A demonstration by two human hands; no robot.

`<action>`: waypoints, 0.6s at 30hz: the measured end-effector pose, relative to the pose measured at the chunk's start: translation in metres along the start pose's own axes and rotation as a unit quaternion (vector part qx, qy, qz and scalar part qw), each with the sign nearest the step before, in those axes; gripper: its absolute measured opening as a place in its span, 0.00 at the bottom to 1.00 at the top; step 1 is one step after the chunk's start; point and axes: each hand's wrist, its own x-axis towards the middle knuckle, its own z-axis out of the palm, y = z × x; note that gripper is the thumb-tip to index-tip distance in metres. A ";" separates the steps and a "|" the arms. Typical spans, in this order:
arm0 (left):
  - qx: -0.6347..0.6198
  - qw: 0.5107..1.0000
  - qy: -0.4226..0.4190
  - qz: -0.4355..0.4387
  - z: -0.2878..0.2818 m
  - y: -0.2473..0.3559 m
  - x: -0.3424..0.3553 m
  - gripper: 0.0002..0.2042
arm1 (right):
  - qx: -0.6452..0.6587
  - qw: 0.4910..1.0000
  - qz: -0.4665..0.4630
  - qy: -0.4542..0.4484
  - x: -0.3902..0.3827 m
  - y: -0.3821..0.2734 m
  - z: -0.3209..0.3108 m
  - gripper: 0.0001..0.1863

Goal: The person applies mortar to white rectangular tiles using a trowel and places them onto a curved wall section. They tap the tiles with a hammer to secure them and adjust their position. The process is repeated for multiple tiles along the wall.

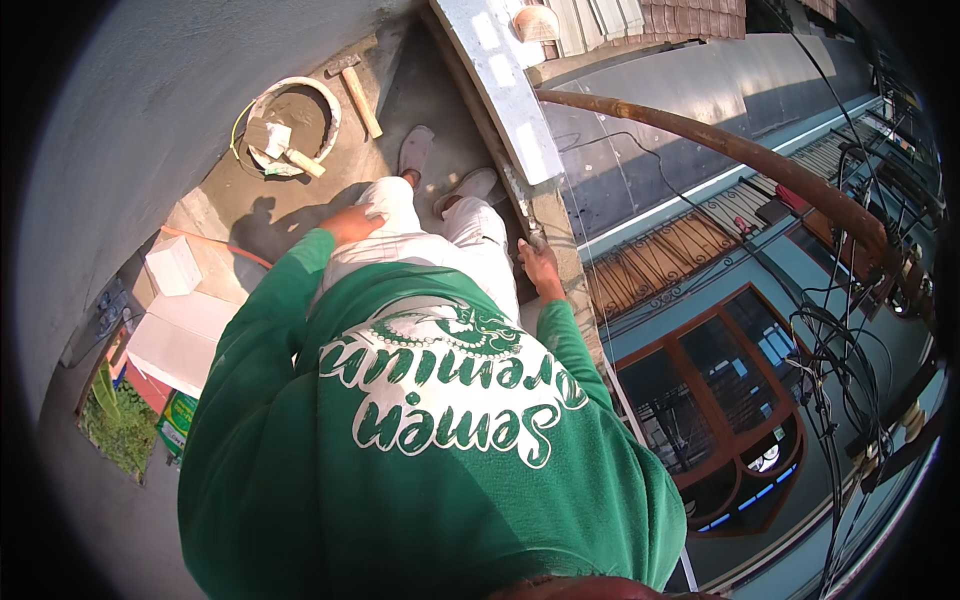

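Observation:
My left hand (355, 224) lies on my left thigh in pale trousers (398, 208), fingers resting over the cloth and holding nothing. To the right, my right hand (541, 268) touches the rough inner edge of a concrete ledge (578, 282); its fingers look apart, and I make out no tool in it. Ahead on the left stands a round bucket (328, 100) of grey wet mix. A trowel with a wooden handle (306, 163) lies across its rim. Beside the bucket, a hammer (360, 97) with a wooden handle lies on the concrete floor.
A grey wall (110, 130) curves along the left. A white block (173, 266), a pale box (180, 335) and an orange hose (215, 245) lie nearby. Past the ledge are a rusty pipe (720, 147), tangled cables (828, 330) and a drop toward a blue house (650, 335).

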 end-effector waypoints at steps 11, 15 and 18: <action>0.020 0.999 0.021 -0.031 0.030 0.009 -0.002 0.46 | -0.060 0.980 -0.028 0.189 0.045 -0.041 -0.044 0.29; -0.143 0.980 0.137 0.037 -0.036 0.062 0.054 0.51 | 0.240 0.957 0.053 0.153 0.129 -0.018 -0.038 0.33; -0.205 0.952 0.226 -0.002 -0.099 0.146 0.097 0.60 | 0.374 0.921 0.087 0.066 0.131 -0.065 -0.030 0.36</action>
